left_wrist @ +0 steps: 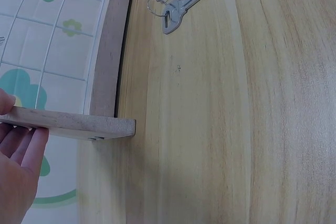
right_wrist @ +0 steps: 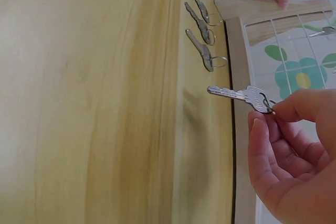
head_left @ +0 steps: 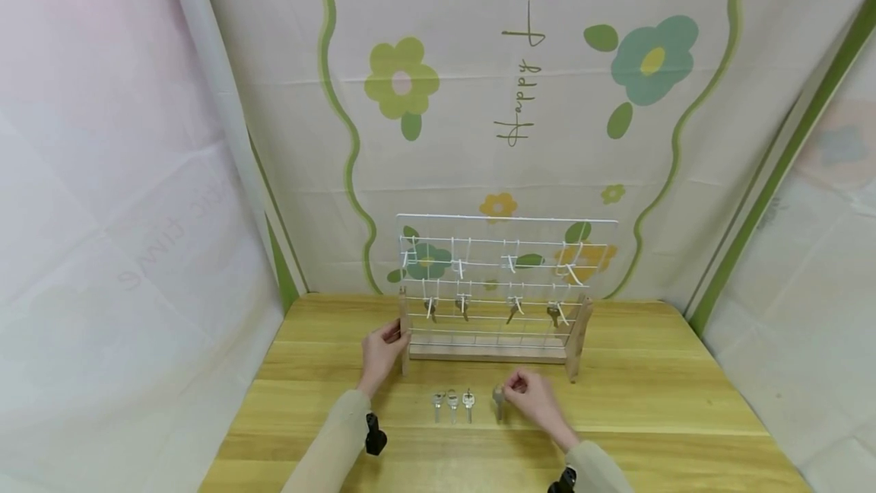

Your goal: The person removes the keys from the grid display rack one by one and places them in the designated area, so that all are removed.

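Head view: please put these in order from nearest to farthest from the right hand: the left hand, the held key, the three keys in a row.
1. Held key: in the right hand.
2. Three keys in a row: on the table, left of the held key.
3. Left hand: farther left, gripping the rack's left post.

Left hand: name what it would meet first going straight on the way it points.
The wooden upright, probably at once: the left hand grips it. What comes beyond is hard to judge, as depth is unclear there.
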Demonstrator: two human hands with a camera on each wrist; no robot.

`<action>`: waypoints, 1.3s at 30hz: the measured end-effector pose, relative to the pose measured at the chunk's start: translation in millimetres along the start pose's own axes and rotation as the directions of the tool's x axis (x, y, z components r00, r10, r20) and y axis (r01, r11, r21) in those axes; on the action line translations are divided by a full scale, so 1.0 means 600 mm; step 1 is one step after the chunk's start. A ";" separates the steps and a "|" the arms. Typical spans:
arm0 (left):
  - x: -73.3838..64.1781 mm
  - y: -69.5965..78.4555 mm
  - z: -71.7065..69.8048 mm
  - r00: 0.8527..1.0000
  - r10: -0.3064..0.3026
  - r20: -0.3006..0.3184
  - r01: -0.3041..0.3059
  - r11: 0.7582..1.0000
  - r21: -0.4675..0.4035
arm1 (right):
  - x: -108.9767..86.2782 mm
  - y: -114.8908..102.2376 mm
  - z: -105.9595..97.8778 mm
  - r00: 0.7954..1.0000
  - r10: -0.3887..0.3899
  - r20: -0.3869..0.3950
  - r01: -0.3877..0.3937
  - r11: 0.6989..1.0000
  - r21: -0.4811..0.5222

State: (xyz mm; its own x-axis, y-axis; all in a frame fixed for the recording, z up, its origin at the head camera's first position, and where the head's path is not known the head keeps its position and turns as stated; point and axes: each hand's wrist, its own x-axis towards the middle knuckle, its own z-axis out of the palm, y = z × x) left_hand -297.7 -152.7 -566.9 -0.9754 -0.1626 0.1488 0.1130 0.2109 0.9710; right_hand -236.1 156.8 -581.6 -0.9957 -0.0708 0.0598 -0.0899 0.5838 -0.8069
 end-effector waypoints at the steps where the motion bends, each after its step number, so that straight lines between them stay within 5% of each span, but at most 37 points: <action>1: 0.000 0.000 0.000 1.000 0.000 0.000 0.000 1.000 0.001 | 0.001 0.000 0.002 1.000 0.001 0.006 -0.001 1.000 0.001; 33: 0.002 -0.002 0.002 1.000 0.002 -0.013 -0.002 1.000 0.013 | 0.020 0.005 0.050 0.999 -0.029 0.035 0.030 0.999 -0.044; 39: -0.007 0.017 0.000 1.000 0.012 -0.013 -0.012 1.000 0.028 | 0.022 0.009 0.056 0.998 -0.063 0.014 0.064 0.994 -0.090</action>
State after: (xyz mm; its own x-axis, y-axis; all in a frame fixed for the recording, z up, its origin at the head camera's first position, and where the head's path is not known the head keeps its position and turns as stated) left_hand -292.7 -149.8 -557.7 -0.9713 -0.1729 0.1633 0.1193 0.2397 0.9635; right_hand -248.8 131.8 -604.7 -0.9877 -0.1182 0.1022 -0.1547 0.6485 -0.7453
